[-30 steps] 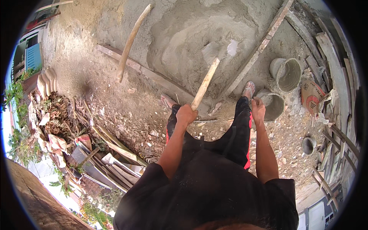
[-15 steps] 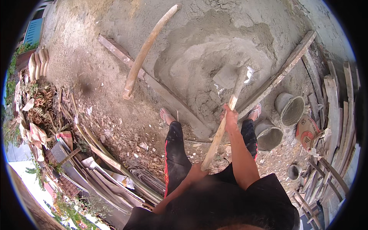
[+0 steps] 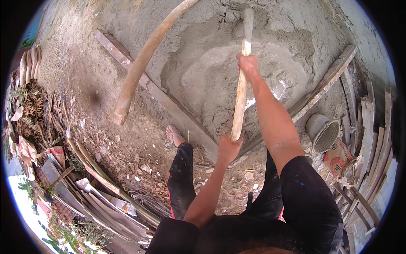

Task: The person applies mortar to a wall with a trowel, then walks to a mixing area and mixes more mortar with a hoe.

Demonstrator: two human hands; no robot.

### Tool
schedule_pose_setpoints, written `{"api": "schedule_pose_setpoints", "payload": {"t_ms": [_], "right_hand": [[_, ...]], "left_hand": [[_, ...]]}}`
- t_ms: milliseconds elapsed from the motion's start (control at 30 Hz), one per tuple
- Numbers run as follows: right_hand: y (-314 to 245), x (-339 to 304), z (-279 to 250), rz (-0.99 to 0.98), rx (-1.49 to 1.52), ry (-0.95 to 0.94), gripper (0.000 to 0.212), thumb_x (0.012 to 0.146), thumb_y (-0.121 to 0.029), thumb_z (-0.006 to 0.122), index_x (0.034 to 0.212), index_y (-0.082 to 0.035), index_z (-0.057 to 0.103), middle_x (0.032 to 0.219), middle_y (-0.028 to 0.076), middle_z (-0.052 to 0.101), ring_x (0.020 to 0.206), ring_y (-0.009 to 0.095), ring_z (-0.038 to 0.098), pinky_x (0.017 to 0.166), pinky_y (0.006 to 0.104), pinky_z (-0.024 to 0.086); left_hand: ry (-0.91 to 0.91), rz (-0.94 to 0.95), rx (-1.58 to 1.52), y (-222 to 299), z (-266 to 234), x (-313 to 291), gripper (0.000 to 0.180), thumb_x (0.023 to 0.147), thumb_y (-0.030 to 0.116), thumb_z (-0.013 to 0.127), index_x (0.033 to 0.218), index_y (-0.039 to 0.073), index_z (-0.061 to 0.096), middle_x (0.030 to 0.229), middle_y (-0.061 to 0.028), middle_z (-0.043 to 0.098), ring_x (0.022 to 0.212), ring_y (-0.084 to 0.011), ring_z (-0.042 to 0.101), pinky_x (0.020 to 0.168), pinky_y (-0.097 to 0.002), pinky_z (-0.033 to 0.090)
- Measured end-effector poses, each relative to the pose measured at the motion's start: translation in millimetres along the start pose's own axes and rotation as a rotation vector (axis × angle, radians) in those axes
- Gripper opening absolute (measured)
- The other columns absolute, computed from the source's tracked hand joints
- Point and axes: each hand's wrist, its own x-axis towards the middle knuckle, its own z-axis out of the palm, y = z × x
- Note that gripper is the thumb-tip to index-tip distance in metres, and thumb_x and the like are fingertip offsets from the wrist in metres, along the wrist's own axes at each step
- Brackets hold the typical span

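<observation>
My right hand (image 3: pixel 248 65) is closed round the upper shaft of a wooden-handled hoe (image 3: pixel 240 99). Lower down, my left hand (image 3: pixel 229 148) grips the butt of the same handle. Both arms reach forward, and the handle points away from me over a wide bed of wet grey mortar (image 3: pixel 203 80). At its far end the hoe meets the mortar; the blade itself cannot be made out there. A second, curved wooden handle (image 3: pixel 146 63) slants across to the left, its far end beyond the upper edge of the view.
Wooden planks border the mortar at left (image 3: pixel 169 103) and right (image 3: pixel 325 82). A mortar-smeared bucket (image 3: pixel 322 133) and a printed sack (image 3: pixel 337 158) stand at right, beside stacked boards (image 3: pixel 368 131). Scrap wood (image 3: pixel 105 203) and dry leaves (image 3: pixel 31 112) lie at left. My sandalled foot (image 3: pixel 175 136) is by the left plank.
Both hands have pushed forward, away from my body, with the hoe. Its blade, visible over the near mortar before, has gone to the far side. My view has shifted slightly.
</observation>
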Motion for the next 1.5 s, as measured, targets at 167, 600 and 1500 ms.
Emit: {"api": "schedule_pose_setpoints", "payload": {"t_ms": [167,600,1500], "right_hand": [[90,-151,25,0.110,0.093,-0.177,0.020,0.084,-0.011,0.066,0.082,0.004,0.053,0.057,0.006,0.051,0.039,0.016,0.048,0.036,0.0323,0.040],[-44,-19,31,0.083,-0.047,-0.137,0.028,0.090,-0.016,0.061,0.099,0.010,0.056,0.062,0.008,0.055,0.049,0.016,0.054,0.044,0.0314,0.047],[-38,9,-72,0.120,-0.049,-0.088,0.020,0.087,-0.013,0.062,0.090,0.006,0.056,0.065,0.009,0.057,0.049,0.017,0.055,0.046,0.0323,0.048]], "left_hand": [[0.003,-0.228,-0.146,-98,20,-140,0.026,0.080,0.018,0.069,0.087,-0.007,0.064,0.069,-0.0200,0.063,0.064,-0.0245,0.064,0.059,-0.0408,0.049],[-0.115,-0.004,-0.163,45,-82,-38,0.030,0.082,0.020,0.068,0.092,-0.007,0.058,0.060,-0.0090,0.059,0.046,-0.0164,0.057,0.044,-0.0330,0.044],[-0.117,0.011,-0.215,64,15,-45,0.028,0.079,0.015,0.064,0.093,-0.008,0.058,0.062,-0.0139,0.060,0.048,-0.0208,0.060,0.046,-0.0361,0.046]]}}
